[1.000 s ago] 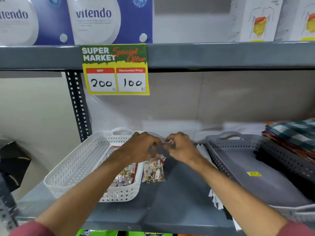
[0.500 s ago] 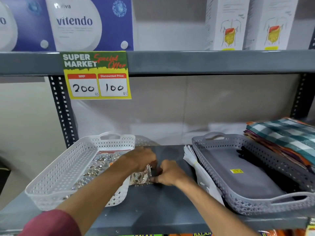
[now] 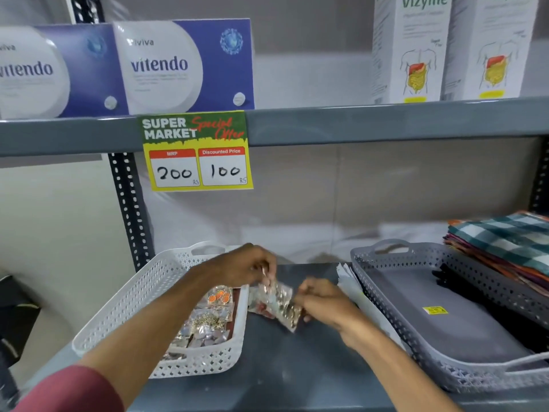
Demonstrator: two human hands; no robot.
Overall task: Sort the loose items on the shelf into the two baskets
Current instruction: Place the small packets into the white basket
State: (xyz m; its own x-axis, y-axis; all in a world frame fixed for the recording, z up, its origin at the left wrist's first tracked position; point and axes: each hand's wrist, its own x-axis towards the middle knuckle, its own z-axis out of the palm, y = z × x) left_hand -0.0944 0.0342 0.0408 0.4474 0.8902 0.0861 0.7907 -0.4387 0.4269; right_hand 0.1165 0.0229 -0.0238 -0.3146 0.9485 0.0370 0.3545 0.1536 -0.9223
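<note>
1. Grey metal shelf (image 3: pixel 282 367) carries two baskets, under an upper shelf with a price sign (image 3: pixel 197 151).
2. Left hand (image 3: pixel 246 267) and right hand (image 3: pixel 319 301) each have their grip pinched on a clear packet of small trinkets (image 3: pixel 276 301), held between the baskets just above the shelf.
3. Left of it, the white basket (image 3: pixel 133 307) holds more packets (image 3: pixel 208 322).
4. Right, the grey basket (image 3: pixel 445 322) sits beside folded checked cloth (image 3: pixel 505 242).

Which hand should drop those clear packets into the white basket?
Left. The left hand already pinches the clear packets right at the white basket rim, where similar packets lie. The right hand sits farther away, nearer the grey basket.
</note>
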